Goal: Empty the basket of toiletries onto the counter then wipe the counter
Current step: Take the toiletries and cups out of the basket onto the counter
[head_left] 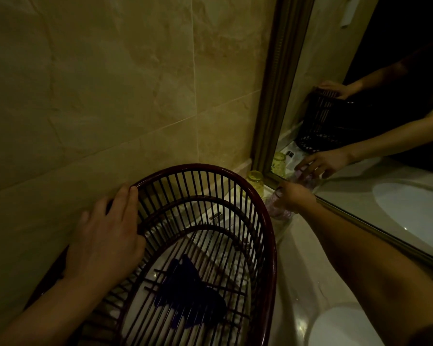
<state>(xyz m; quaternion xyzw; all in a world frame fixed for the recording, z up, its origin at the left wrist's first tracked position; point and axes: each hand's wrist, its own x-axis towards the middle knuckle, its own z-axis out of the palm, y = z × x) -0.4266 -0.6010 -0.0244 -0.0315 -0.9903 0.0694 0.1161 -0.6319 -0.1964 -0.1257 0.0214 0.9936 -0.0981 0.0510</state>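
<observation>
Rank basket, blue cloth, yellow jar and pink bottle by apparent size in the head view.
1. basket
2. blue cloth
3. yellow jar and pink bottle: alike; the right hand hides part of the bottle.

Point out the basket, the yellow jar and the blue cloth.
basket (pixel 193 166): head view, far rim.
yellow jar (pixel 256 183): head view, its side.
blue cloth (pixel 188 293): head view, its middle.

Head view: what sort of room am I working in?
Most likely a bathroom, at the vanity: a white basin set into the counter, a framed mirror rising from it, and a tiled wall on the left.
</observation>
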